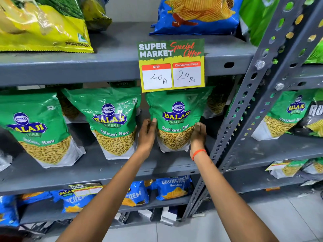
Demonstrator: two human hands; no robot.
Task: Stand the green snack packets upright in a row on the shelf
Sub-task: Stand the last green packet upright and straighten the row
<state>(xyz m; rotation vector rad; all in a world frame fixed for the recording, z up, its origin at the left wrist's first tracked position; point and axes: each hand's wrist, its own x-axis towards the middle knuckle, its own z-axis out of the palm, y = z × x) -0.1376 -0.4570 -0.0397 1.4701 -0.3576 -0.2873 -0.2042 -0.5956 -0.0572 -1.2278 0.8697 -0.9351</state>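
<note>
Three green Ratlami Sev packets stand upright along the front of the grey middle shelf [97,170]. The right packet [175,119] is held between both hands: my left hand [147,132] presses its left edge and my right hand [198,135], with an orange band at the wrist, presses its right edge. The middle packet [112,121] stands just to its left, and the left packet [37,130] leans a little. More green packets [216,100] show partly behind the front row.
A price card [172,65] hangs from the upper shelf edge over the held packet's top. A perforated grey upright [244,109] rises close to my right hand. Beyond it stands another green packet [283,114]. Blue snack packets [172,187] fill the shelf below.
</note>
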